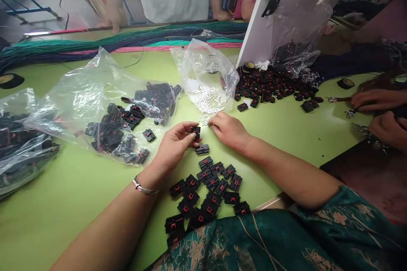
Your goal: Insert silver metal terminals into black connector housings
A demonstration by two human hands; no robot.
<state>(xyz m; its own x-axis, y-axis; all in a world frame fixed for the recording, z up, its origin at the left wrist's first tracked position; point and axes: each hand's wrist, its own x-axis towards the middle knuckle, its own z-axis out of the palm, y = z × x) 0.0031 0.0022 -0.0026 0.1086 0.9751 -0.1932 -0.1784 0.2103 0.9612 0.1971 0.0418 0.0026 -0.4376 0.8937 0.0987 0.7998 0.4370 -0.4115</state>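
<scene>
Left hand gripping a connector, your pinched right hand could brush and scatter loose white pieces beside the bag.

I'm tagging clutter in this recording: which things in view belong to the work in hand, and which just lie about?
Likely in the work:
- black connector in the left hand
- small white pieces by the right hand
- loose black connectors nearest the person

Seemingly lying about:
- left tape roll
- right tape roll
- wire bundles
</scene>
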